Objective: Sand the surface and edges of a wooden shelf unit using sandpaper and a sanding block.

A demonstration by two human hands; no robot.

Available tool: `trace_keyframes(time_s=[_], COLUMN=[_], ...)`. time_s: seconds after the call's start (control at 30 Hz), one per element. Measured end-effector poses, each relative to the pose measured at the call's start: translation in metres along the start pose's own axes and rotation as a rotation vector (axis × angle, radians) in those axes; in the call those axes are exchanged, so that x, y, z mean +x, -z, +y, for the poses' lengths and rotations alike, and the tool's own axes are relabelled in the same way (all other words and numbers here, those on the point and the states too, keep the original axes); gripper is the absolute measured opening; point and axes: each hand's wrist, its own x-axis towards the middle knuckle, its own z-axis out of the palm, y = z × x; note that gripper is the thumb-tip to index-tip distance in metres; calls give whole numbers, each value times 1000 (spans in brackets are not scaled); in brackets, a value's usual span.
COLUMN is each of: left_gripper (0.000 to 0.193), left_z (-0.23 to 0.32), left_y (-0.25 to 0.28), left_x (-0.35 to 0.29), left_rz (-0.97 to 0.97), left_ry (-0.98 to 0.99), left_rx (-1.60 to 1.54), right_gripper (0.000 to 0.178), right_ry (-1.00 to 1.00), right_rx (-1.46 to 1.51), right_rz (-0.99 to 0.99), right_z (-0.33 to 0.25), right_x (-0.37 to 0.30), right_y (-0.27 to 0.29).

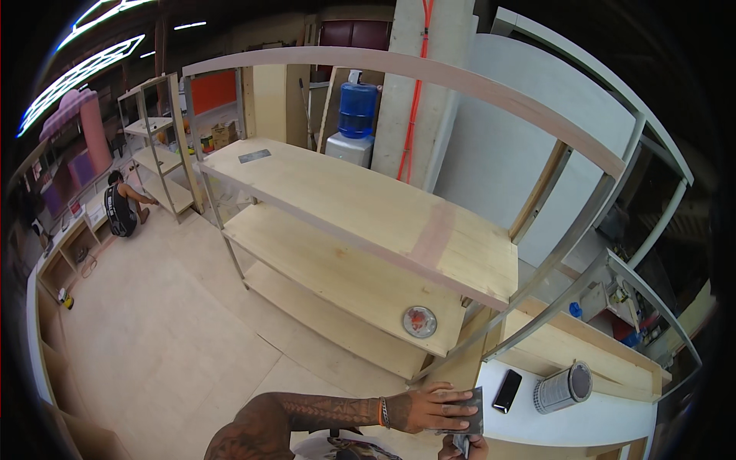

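Note:
My left hand [438, 410] reaches across the lower middle, a chain bracelet and an orange band at its wrist. Its fingers lie over a thin dark grey sheet [477, 420], which sticks out past the fingertips. Just below is my right hand [477, 448], partly cut off by the lower edge, fingers closed around a small light grey piece [461, 443] whose kind I cannot make out. Close to the right of the hands, a black phone [507, 391] and a metal can [565, 387] with a smeared surface stand on a white counter [529, 431].
Ahead rises a wooden shelf unit [345, 192] in a curved frame. A grey rectangular plate [255, 156] lies on its top board, a round lid with orange residue [419, 322] lower down. A co-worker [123, 205] crouches far left. A water dispenser [354, 123] stands behind.

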Motion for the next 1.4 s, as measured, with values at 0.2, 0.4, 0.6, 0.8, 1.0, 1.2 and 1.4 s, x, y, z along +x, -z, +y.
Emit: trace_keyframes(time_s=[0.2, 0.4, 0.6, 0.8, 1.0, 1.2, 1.4], left_gripper=[50, 22, 28, 31, 30, 29, 28], left_z=[21, 55, 53, 15, -15, -44, -61], left_y=[22, 13, 40, 106, 157, 223, 264], left_x=[-32, -60, -83, -115, -131, -188, -207], left_rz=[-199, 364, 411, 377, 310, 381, 531], left_ry=[-78, 1399, 1345, 1373, 1198, 1232, 1464], left_rx=[-46, -1296, -1795, -1666, -1413, -1418, -1780], right_gripper=[47, 30, 48, 38, 44, 49, 53], right_ry=[184, 1560, 1275, 1083, 1168, 1362, 1505], right_rx=[127, -1596, -1937, -2164, -2503, -2402, -2068], right_rz=[-719, -682, -581, -726, -888, -895, -672], right_z=[-10, 46, 92, 101, 146, 219, 278], right_x=[-52, -75, -46, -50, -4, 6, 52], right_y=[-12, -35, -9, -61, -115, -201, -210])
